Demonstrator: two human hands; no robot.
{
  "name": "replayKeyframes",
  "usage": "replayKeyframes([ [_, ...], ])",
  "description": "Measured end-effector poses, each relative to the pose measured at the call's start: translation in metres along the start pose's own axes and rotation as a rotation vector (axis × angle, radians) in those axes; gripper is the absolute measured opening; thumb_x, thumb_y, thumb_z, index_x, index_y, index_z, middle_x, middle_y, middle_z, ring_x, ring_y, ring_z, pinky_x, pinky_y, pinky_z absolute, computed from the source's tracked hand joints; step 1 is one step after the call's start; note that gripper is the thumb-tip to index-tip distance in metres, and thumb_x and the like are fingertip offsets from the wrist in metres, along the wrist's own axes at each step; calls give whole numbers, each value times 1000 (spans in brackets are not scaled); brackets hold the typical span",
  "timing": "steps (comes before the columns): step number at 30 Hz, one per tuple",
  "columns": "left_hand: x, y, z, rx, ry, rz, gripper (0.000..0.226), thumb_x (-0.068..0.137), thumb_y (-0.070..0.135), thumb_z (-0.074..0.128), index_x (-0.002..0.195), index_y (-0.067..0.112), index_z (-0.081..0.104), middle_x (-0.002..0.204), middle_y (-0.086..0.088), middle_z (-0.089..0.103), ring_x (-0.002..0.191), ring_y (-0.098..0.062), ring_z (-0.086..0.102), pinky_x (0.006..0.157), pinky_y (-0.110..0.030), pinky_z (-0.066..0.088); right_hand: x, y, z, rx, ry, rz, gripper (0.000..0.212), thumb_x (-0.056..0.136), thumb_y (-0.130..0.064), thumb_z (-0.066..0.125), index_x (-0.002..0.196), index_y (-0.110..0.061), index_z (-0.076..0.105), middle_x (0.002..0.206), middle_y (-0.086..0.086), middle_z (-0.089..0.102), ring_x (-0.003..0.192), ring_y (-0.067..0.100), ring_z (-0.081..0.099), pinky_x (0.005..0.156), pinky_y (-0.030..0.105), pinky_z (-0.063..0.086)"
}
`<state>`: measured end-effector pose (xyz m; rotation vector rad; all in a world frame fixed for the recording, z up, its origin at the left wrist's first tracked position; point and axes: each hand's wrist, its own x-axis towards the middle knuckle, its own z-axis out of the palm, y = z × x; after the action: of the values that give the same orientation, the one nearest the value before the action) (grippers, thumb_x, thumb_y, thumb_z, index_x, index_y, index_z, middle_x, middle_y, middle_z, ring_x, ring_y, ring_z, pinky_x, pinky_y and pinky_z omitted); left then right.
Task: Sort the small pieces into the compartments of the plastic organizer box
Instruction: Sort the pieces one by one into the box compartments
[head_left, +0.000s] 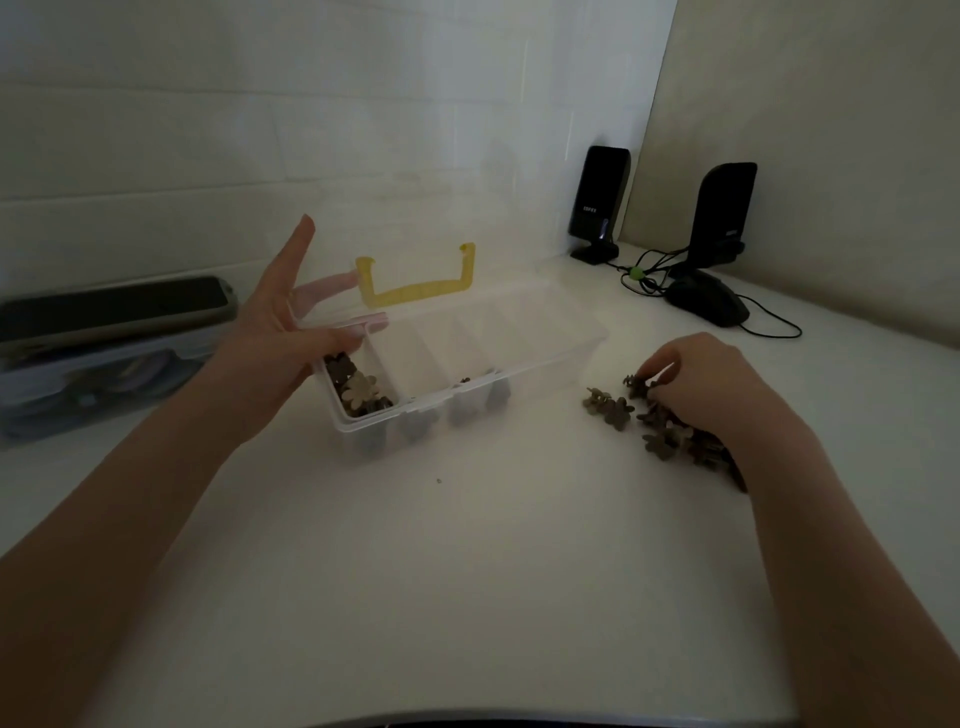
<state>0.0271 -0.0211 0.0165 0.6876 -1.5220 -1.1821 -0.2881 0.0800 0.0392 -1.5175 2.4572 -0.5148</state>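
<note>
The left hand (291, 332) props the clear lid (415, 249) with straight, spread fingers so the organizer box (550, 358) stays open, with 1 end compartment filled, while the right hand (711, 384) pinches a flower piece from the pile (670, 431) beside the box.

Left hand (283, 332) steadies the organizer box (550, 358); right hand (711, 384) fingers the loose pieces (613, 410)

Pieces (691, 441) partly hidden under right hand (711, 384); fingertips unseen.
</note>
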Motion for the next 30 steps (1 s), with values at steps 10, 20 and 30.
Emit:
replayKeyframes([
  [10, 0, 0, 0, -7, 3, -12, 105, 67, -11, 64, 148, 43, 23, 129, 1, 59, 99, -22, 71, 71, -19, 54, -10, -8, -7, 583, -15, -180, 19, 82, -1, 66, 95, -13, 72, 86, 5, 73, 84, 19, 70, 80, 24, 54],
  [20, -1, -2, -2, 2, 5, -16, 102, 73, -18, 60, 147, 44, 26, 130, 0, 57, 100, -22, 70, 72, -20, 55, -15, -14, -8, 1020, -173, -191, 17, 84, -1, 63, 97, -8, 70, 88, 10, 75, 79, 15, 73, 64, 14, 55],
  [30, -10, 13, 10, 145, -42, 94, 100, 68, 9, 72, 147, 47, 23, 129, 7, 59, 113, -17, 65, 90, -26, 53, -35, -55, 16, 1014, 8, -575, 13, 73, -1, 75, 79, -3, 63, 81, 9, 72, 76, 19, 68, 75, 27, 56],
])
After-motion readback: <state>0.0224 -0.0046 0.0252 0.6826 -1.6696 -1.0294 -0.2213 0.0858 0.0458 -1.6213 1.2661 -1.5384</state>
